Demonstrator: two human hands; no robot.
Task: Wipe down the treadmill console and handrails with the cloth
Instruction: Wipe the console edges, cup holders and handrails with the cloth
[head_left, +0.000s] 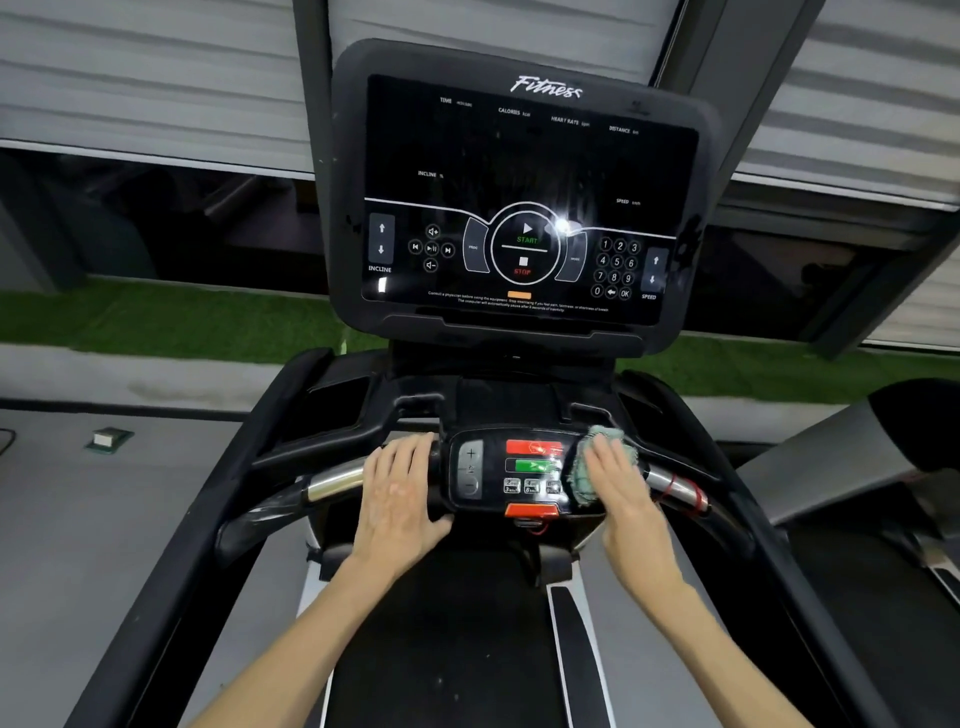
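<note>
Two bare forearms reached up from the bottom edge, over the dark belt (452, 623). On the left, grey floor lay open beside the treadmill, with a small box (108, 439) on it and a strip of green turf (156, 322) beyond. The left hand (400, 493) rested flat, fingers straight, on the crossbar between the chrome left handrail (335, 480) and the control panel (519, 473), thumb at the panel's lower edge. The right hand (618, 478), also flat and well apart from the left, pressed the teal cloth (577, 470) onto the panel's right end, just beside the right handrail (675, 486), which carried a red cord. Above, the console (524, 197) read "Fitness", TIME, CALORIES, HEART RATE, DISTANCE, INCLINE, SPEED, START and STOP, with a number keypad. Another machine (831, 457) stood close on the right.
</note>
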